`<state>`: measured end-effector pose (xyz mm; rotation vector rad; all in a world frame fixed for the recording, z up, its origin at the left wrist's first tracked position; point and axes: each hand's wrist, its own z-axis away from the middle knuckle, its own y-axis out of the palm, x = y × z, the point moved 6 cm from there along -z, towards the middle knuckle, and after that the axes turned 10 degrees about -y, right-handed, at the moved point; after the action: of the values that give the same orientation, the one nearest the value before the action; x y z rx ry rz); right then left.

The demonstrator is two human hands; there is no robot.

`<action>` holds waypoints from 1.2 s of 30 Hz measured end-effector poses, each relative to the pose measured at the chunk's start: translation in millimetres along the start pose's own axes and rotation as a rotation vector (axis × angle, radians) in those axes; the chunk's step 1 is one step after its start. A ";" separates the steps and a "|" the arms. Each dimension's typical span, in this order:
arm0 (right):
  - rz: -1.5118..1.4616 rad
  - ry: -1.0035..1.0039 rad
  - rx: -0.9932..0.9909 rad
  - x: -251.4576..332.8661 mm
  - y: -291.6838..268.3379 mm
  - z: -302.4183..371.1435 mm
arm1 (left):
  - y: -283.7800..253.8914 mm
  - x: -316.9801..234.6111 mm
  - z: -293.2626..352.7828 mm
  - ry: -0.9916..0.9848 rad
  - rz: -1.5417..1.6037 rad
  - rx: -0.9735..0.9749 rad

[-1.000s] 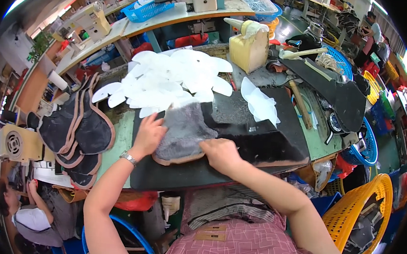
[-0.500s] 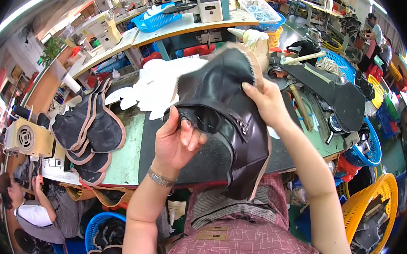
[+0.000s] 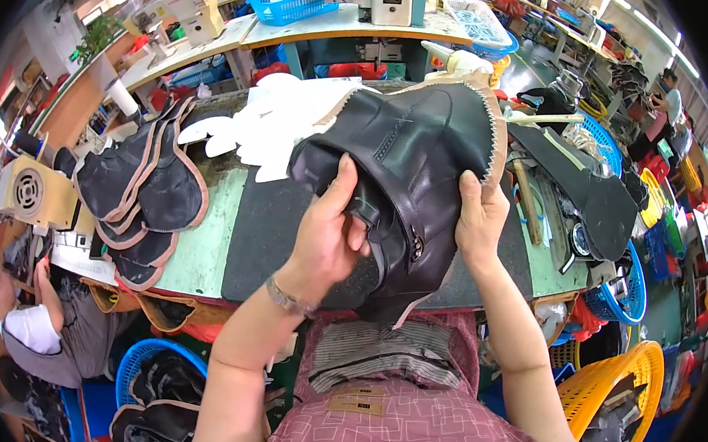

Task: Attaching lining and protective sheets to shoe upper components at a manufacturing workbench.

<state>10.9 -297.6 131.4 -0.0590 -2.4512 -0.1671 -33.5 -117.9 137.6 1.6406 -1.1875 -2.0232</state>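
Observation:
A black leather shoe upper (image 3: 425, 160) with a tan, zigzag-trimmed edge is held up above the dark mat (image 3: 264, 247) on the bench. My left hand (image 3: 328, 227) grips its left side, thumb on the outer leather and fingers curled in the opening. On the other side, my right hand (image 3: 481, 223) pinches the trimmed border with the thumb on top. Small metal eyelets or a buckle show near the middle of the upper; the exact kind is unclear. White cut-out pieces (image 3: 287, 116) lie just behind it, and more black uppers (image 3: 169, 190) are stacked to the left.
Right of the mat lie a wooden-handled tool (image 3: 528, 206) and black leather pieces (image 3: 598, 182). A pale shoe last (image 3: 466, 64) stands behind. Yellow basket (image 3: 647, 402) and blue basket (image 3: 131, 361) flank me. One person (image 3: 35, 312) sits at left; another stands far right.
The upper has turned and tipped so more of its outer face shows. My left thumb has come over the outside of the leather, and my right hand has shifted lower along the edge.

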 end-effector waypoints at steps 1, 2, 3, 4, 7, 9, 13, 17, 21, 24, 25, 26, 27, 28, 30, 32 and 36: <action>0.166 0.159 0.129 -13.2 -7.3 1.7 | -8.6 -11.5 -1.2 0.208 -0.300 -0.173; 0.167 0.161 0.136 -14.6 -6.6 0.9 | -10.5 -22.9 0.7 0.413 -0.601 -0.346; 0.189 0.113 0.141 -7.9 -4.6 -5.2 | -5.9 -28.6 0.5 0.475 -0.825 -0.305; 0.212 0.065 0.145 -4.7 -4.1 -10.7 | -10.2 -25.9 -3.6 0.304 -0.787 -0.272; 0.213 0.186 0.250 -5.7 -8.0 -38.9 | -20.0 -11.4 -6.0 0.094 -0.421 -0.118; 0.371 -0.076 0.383 26.2 3.2 -63.5 | -22.0 -5.6 -0.4 0.117 -0.197 -0.118; 0.654 -0.967 0.655 65.3 36.1 -60.1 | -47.4 46.7 19.3 -0.337 -0.925 -0.231; 0.836 -1.179 1.163 22.0 55.5 53.2 | 53.1 65.0 69.3 0.666 -1.571 0.248; 0.648 -0.797 1.253 -10.5 26.5 138.8 | -38.7 73.5 21.7 0.376 -1.928 -0.132; 0.429 -0.411 1.001 -14.1 9.4 124.1 | -71.8 87.0 23.6 0.263 -2.070 -0.083; 0.474 -0.430 0.995 -15.1 8.0 125.8 | -74.2 92.2 24.7 0.237 -2.133 -0.053; 0.520 -0.449 0.988 -15.9 6.9 127.2 | -72.3 93.5 23.8 0.266 -2.116 -0.064; 0.510 -0.470 1.029 -15.2 8.0 127.1 | -69.8 96.4 20.9 0.259 -2.111 -0.057; 0.512 -0.461 1.030 -17.5 6.8 125.5 | -65.4 98.8 18.6 0.277 -2.068 -0.037; 0.447 -0.445 1.083 -22.0 6.6 125.1 | -59.2 104.7 14.3 0.319 -2.012 -0.019; 0.453 -0.482 1.083 -22.0 5.3 121.9 | -53.8 106.6 9.0 0.333 -2.021 -0.030; 0.522 -0.581 1.069 -17.2 7.0 124.5 | -52.3 120.5 -5.4 0.159 -2.020 -0.096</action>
<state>-53.3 -273.7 25.8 -0.2955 -2.6325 1.5437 -52.5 -167.1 17.2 3.2051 1.3980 -2.1704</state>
